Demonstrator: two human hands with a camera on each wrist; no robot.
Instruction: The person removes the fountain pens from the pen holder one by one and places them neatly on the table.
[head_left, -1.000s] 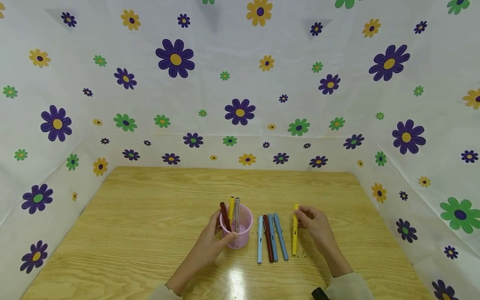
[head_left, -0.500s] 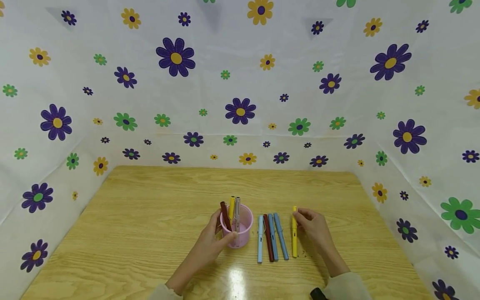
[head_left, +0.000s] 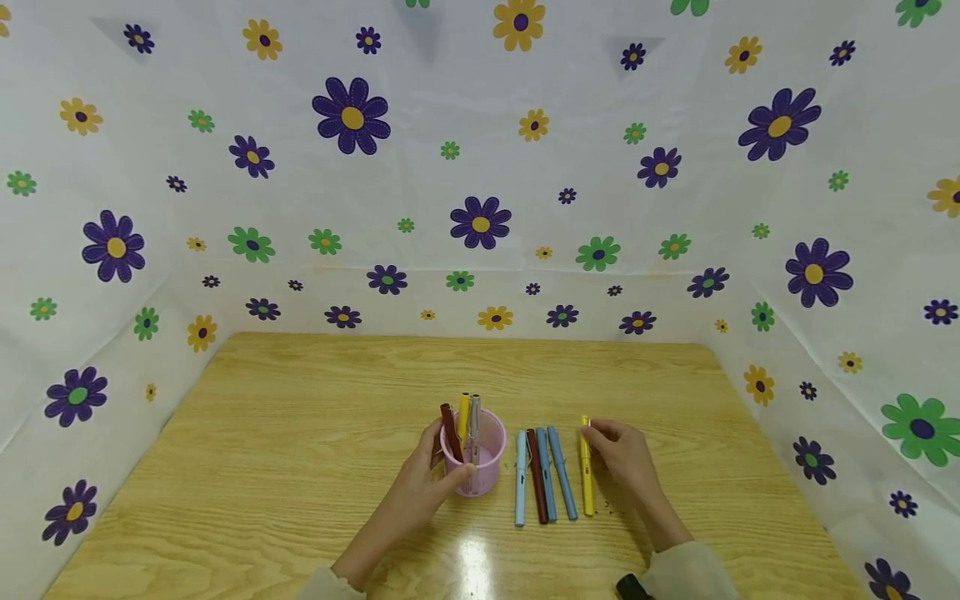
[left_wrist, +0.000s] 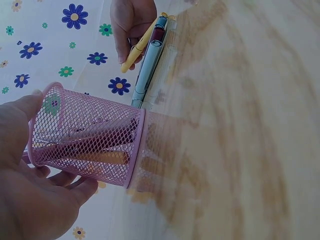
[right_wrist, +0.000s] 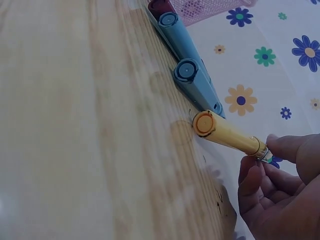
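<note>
A pink mesh pen cup [head_left: 486, 477] stands on the table, and my left hand [head_left: 420, 487] grips its rim and side. Inside it lean a dark red pen [head_left: 450, 429], a yellow pen [head_left: 462, 413] and a grey pen [head_left: 474, 429]. Between the thumb and fingers of my right hand [head_left: 628, 457] is the cap end of another yellow pen [right_wrist: 230, 134]; its other end points toward the front of the table. To its left lie a light blue pen [head_left: 521, 479], a dark red pen [head_left: 537, 479] and two blue pens [head_left: 562, 475], roughly side by side.
The wooden table [head_left: 300, 433] is walled by a white flowered cloth [head_left: 420, 183] at the back and both sides. Small dark specks [head_left: 606, 506] mark the wood near the right hand. A black object [head_left: 632, 587] shows by the right sleeve.
My right hand has shifted slightly left with the yellow pen, toward the row of pens, and the pen's top has come down a little. My left hand stays on the cup.
</note>
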